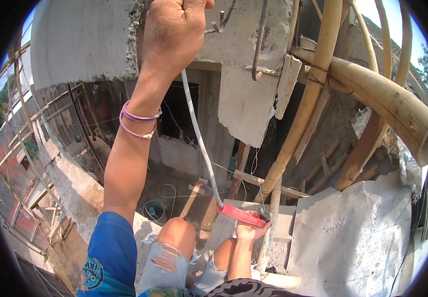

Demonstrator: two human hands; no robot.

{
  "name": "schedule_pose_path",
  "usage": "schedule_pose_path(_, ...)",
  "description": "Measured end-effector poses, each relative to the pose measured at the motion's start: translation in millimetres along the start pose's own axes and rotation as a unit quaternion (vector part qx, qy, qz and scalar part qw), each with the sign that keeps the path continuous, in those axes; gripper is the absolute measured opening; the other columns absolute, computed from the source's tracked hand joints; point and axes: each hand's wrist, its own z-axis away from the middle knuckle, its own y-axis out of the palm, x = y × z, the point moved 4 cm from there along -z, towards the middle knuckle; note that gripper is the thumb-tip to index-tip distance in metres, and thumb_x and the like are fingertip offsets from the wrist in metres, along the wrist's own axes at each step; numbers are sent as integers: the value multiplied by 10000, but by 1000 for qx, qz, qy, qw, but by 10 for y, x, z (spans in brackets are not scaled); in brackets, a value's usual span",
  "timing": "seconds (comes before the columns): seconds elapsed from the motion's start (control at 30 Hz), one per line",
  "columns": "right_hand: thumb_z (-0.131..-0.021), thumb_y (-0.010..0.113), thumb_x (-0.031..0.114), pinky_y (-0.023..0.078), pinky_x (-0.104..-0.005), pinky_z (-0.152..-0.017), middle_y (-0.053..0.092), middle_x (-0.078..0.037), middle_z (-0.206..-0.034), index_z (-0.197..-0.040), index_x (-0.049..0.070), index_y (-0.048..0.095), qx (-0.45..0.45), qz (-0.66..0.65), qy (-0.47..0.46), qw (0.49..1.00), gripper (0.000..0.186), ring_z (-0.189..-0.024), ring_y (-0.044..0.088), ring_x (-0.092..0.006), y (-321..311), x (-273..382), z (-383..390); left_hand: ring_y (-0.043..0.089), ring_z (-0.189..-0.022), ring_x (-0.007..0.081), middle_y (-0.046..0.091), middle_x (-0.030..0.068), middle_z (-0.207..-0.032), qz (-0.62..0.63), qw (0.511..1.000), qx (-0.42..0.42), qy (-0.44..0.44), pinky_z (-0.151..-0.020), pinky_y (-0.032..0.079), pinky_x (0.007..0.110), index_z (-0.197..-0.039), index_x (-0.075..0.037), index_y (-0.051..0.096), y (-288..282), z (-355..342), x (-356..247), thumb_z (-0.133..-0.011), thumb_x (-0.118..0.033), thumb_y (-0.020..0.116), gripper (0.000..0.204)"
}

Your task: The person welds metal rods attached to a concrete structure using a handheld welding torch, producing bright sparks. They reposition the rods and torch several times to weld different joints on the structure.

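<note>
My left arm, with two purple cord bracelets, reaches up to the top of the view. There my left hand [176,27] is closed in a fist, its grip cut off by the upper edge. A long, slightly curved grey rod [196,119] comes out from behind this wrist and runs down to a red, bar-shaped piece [241,215]. Whether the fist holds the rod is hidden. Low on the right, my right hand [250,231] is closed around the red piece's far end, near a small dark metal part [264,214].
Hooked steel bars [258,54] hang by the broken concrete wall [246,101]. Thick bamboo poles [298,119] cross on the right, one cut end jutting toward me. A rough concrete slab [342,237] lies right of my knees. Below stand a bucket [154,211] and planks.
</note>
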Motion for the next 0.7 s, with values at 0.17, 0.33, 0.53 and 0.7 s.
schedule_pose_path(0.17, -948, 501, 591, 508, -429, -720, 639, -49, -802, -943, 140, 641, 19, 5, 6, 1000, 472, -751, 612, -230, 6, -14, -16, 315, -513, 28, 378, -74, -575, 163, 985, 46, -41, -469, 251, 230, -735, -112, 547, 0, -65, -319, -1074, -349, 439, 428)
schedule_pose_path(0.33, -958, 486, 581, 508, -415, -715, 648, -38, -854, -931, 143, 652, 34, -1, 1, 999, 469, -757, 614, -220, -43, -50, -49, 411, -506, 74, 431, -11, -582, 98, 994, 16, 52, -467, 335, 273, -752, -82, 540, 645, -74, -278, -1064, -315, 447, 401)
schedule_pose_path(0.53, -961, 482, 580, 508, -401, -709, 647, -32, -896, -942, 145, 639, 47, 9, 0, 999, 463, -770, 615, -210, -58, -31, -40, 505, -578, 124, 543, 16, -660, 56, 983, 72, -158, -575, 422, 312, -946, -6, 634, 976, 224, 8, -1060, -378, 411, 449)
schedule_pose_path(0.7, -955, 490, 588, 518, -412, -694, 647, -35, -894, -935, 151, 622, 39, -22, 15, 999, 456, -750, 622, -208, -23, -17, -38, 615, -822, 218, 621, 117, -798, 89, 971, 46, -216, -780, 484, 368, -1014, 22, 658, 1124, 272, 65, -1061, -379, 311, 532)
